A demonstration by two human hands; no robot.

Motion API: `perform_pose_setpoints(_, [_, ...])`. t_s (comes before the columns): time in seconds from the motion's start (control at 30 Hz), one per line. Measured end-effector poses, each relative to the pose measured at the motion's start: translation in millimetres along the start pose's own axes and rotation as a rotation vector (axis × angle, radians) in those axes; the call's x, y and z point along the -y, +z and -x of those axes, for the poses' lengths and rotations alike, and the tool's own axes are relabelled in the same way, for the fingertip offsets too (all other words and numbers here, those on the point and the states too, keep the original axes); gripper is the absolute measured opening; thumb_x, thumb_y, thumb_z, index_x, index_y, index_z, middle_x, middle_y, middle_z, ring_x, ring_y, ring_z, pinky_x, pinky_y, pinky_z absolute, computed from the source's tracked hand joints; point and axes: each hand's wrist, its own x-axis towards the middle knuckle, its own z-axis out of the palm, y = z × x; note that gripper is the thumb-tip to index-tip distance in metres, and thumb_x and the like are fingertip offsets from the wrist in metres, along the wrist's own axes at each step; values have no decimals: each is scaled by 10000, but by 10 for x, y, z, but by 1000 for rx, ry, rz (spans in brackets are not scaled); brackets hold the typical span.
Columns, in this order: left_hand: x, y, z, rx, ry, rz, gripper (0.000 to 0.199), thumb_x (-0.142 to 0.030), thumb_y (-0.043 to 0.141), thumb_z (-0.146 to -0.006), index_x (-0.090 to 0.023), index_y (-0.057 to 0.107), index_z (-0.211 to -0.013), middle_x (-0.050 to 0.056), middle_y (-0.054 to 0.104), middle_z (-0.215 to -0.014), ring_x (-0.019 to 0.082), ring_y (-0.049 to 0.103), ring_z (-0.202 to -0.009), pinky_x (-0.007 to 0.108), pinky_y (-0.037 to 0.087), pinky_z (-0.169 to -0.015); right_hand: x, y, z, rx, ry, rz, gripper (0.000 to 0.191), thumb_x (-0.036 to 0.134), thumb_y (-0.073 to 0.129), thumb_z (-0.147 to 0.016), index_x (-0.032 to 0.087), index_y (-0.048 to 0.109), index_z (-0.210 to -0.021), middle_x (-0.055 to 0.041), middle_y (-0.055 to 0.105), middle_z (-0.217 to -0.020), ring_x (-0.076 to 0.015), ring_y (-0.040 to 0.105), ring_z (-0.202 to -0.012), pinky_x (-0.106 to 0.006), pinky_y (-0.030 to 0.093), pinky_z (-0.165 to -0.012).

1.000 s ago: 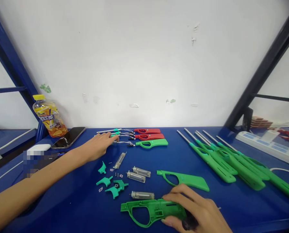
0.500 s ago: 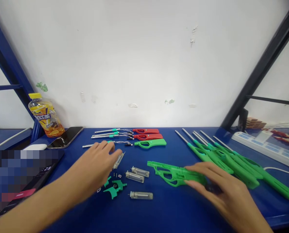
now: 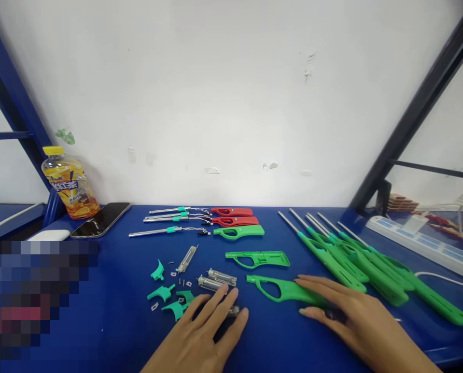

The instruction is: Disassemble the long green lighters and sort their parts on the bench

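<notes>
Half a second ago the right hand [image 3: 355, 318] held the open half [image 3: 274, 258]; that piece now seems to lie beyond, hollow side up, and the left hand [image 3: 200, 339] has come back from the triggers [image 3: 162, 293] toward the near tank [image 3: 234, 312].

Nearest, the left fingers are spread over that tank, partly hiding it; whether they touch it I cannot tell. Tanks look light, rigid and slick; the clear body is the place to pinch, not the delicate stem. The right fingers stand apart about the handle end of the green shell [image 3: 295, 291], which lies outer face up on the tabletop [image 3: 118, 311]; how firmly they press cannot be seen (a dark piece [image 3: 335, 314] sits in that hand too). The shell should be light, stiff, smooth plastic, best held by the broad handle, since the thin guard loop might flex.

Just beyond lies the open half, likely to handle the same way. Farther off, the rods [image 3: 153, 233] trail thin wires, probably fragile; the metal tube offers the safer hold.
</notes>
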Motion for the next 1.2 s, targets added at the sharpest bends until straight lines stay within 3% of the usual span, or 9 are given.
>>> perform_pose_setpoints(0.07, [48, -28, 39, 1, -19, 13, 685, -368, 779, -1050, -185, 621, -1691, 155, 721, -1661, 334, 788, -1437, 406, 671, -1143, -36, 36, 118, 1, -14, -20, 315, 334, 671, -1176, 337, 838, -1442, 39, 915, -1334, -234, 935, -1065, -239, 754, -846])
perform_pose_setpoints(0.13, [95, -51, 102, 9, -47, 19, 756, -179, 715, -946, -152, 609, -1694, 162, 704, -1682, 325, 760, -1480, 398, 625, -1214, -49, 60, 160, 2, -26, -54, 358, 225, 655, -1149, 324, 836, -1441, 46, 911, -1345, -197, 928, -1082, -180, 718, -897])
perform_pose_setpoints(0.2, [131, -61, 162, 4, -81, 24, 860, -96, 661, -831, -128, 605, -1689, 169, 682, -1706, 330, 724, -1529, 413, 583, -1272, -46, 52, 127, 7, -35, -93, 435, 155, 646, -1118, 329, 818, -1478, 43, 900, -1384, -181, 921, -1114, -160, 698, -942])
perform_pose_setpoints(0.4, [154, -59, 245, -82, -110, 55, 834, -44, 593, -899, -185, 572, -1721, 129, 687, -1712, 323, 698, -1561, 479, 563, -1312, -110, 6, -351, 68, 15, -106, 481, 160, 547, -1152, 292, 796, -1542, -64, 881, -1436, -264, 916, -1183, -311, 762, -901])
perform_pose_setpoints(0.57, [122, -42, 284, -115, -154, 87, 760, 13, 533, -963, -236, 627, -1674, 83, 742, -1647, 301, 702, -1553, 486, 568, -1315, -201, 113, -743, 165, -18, -103, 539, 124, 549, -1101, 277, 793, -1557, -90, 868, -1471, -309, 891, -1259, -426, 742, -1026])
perform_pose_setpoints(0.77, [109, -22, 316, -129, -173, 141, 732, 21, 513, -978, -270, 654, -1635, 54, 744, -1639, 278, 689, -1565, 463, 570, -1311, -138, 164, -833, 262, -41, -89, 389, 251, 563, -1192, 251, 833, -1472, -100, 879, -1443, -319, 895, -1236, -430, 732, -1027])
perform_pose_setpoints(1.0, [119, -42, 306, -166, -188, 162, 649, -13, 501, -1018, -290, 689, -1575, 29, 771, -1598, 268, 707, -1542, 461, 592, -1282, -120, 186, -871, 308, -35, -73, 373, 296, 546, -1226, 245, 817, -1477, -121, 868, -1455, -327, 883, -1252, -446, 723, -1030])
perform_pose_setpoints(1.2, [99, -26, 292, -193, -216, 173, 594, -34, 509, -1051, -305, 716, -1536, 28, 797, -1562, 254, 726, -1527, 431, 598, -1271, -154, 289, -1111, 358, -38, -39, 309, 342, 682, -1215, 223, 778, -1484, -128, 840, -1449, -308, 857, -1235, -518, 711, -1056])
